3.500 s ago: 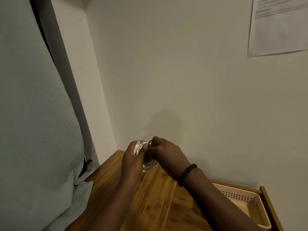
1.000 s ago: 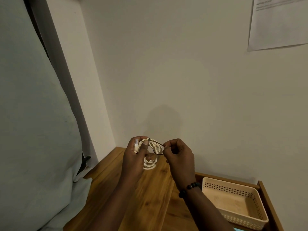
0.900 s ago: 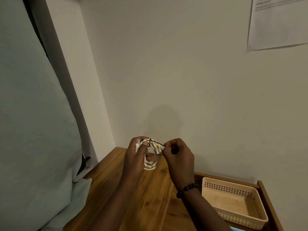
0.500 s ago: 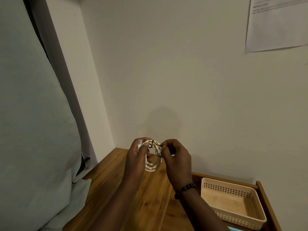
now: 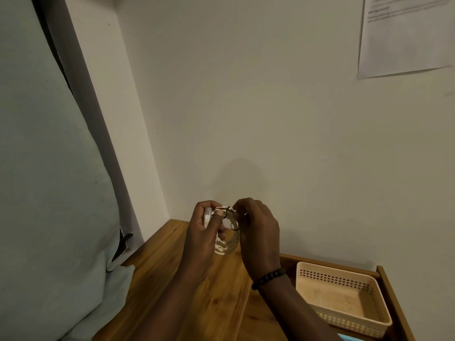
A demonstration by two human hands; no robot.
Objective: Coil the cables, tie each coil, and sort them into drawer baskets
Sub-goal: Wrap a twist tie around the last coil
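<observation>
The white cable coil [image 5: 225,242] hangs in the air above the wooden bench [image 5: 197,291], held between both hands near the wall. The left hand [image 5: 204,232] grips the coil's left side with curled fingers, its thumb pressing a pale connector against the loops. The right hand [image 5: 258,230] pinches a thin dark tie [image 5: 230,217] at the top of the coil. By the look of it, the tying step is in hand: the tie seems wrapped round the loops but whether it is fastened I cannot tell. The next move likely calls for cinching it tight without letting the loops spring apart. To the right of the coil, a beige perforated basket [image 5: 364,323] sits in an open drawer [image 5: 394,303]; nothing shows inside it.
</observation>
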